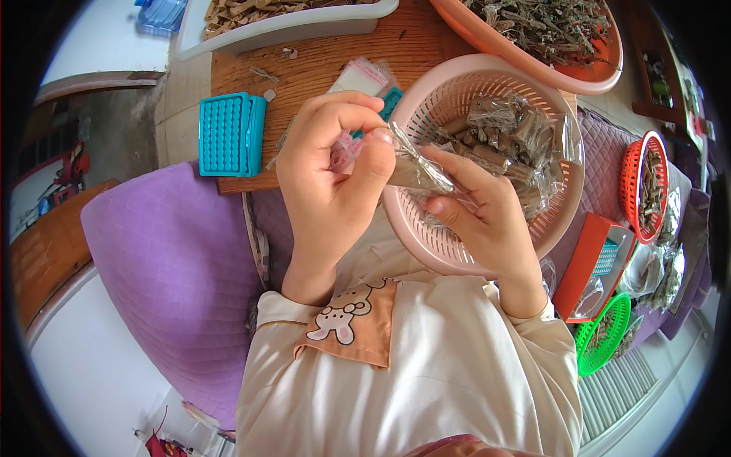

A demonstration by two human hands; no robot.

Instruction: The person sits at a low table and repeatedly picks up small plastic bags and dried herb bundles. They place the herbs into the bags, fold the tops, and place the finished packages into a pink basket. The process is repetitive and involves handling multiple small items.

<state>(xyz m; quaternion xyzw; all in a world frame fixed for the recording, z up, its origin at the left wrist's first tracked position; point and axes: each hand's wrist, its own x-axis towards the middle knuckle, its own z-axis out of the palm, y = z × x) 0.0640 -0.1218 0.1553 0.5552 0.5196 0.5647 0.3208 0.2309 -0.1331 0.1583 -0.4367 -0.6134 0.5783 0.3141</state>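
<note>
Between my hands is a small brown roll with dried pale sprigs in a clear plastic wrapper, held at a slant. My left hand is closed, its thumb and forefinger pinching near the sprig end. Something pink and translucent shows inside that hand's curled fingers; its kind I cannot make out. My right hand is closed too, thumb and fingers gripping the wrapper's lower end. Just behind it stands a pink slotted plastic basket, filled with similar brown rolls and wrapped bundles.
A teal studded box and clear plastic bags lie on the wooden table. Behind are a white tray of brown pieces and an orange basin of dried herbs. Red and green baskets stand right.
</note>
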